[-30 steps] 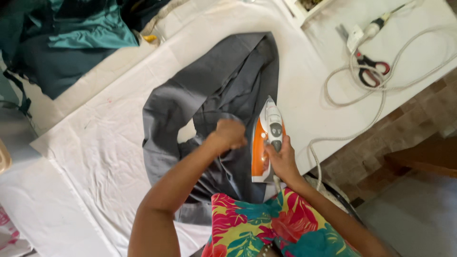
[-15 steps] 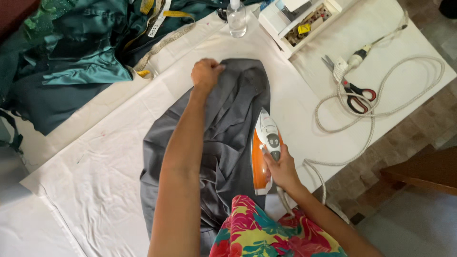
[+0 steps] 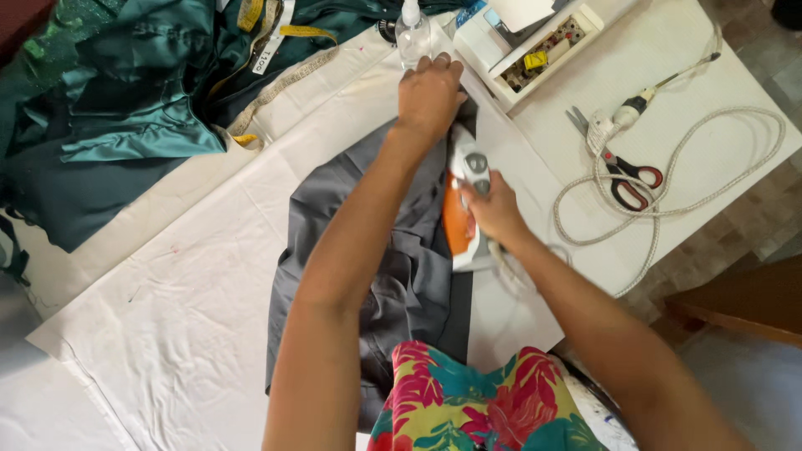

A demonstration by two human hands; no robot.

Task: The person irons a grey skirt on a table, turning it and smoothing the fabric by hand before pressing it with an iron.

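Grey cloth [image 3: 401, 276] lies lengthwise down the middle of the frame on a white sheet [image 3: 167, 317] covering the worktop, and the left hand [image 3: 430, 96] presses flat, fingers spread and holding nothing, on its far end at upper centre. The right hand [image 3: 494, 210] has its grip closed round the handle of an orange and white iron [image 3: 464, 200] resting on the cloth's right edge. A white box [image 3: 535, 46] with small yellow pieces sits at upper right, red-handled scissors [image 3: 622, 175] and a coiled white cord [image 3: 668, 192] at right, and green fabric [image 3: 109, 125] with a yellow tape measure [image 3: 284, 58] at upper left.
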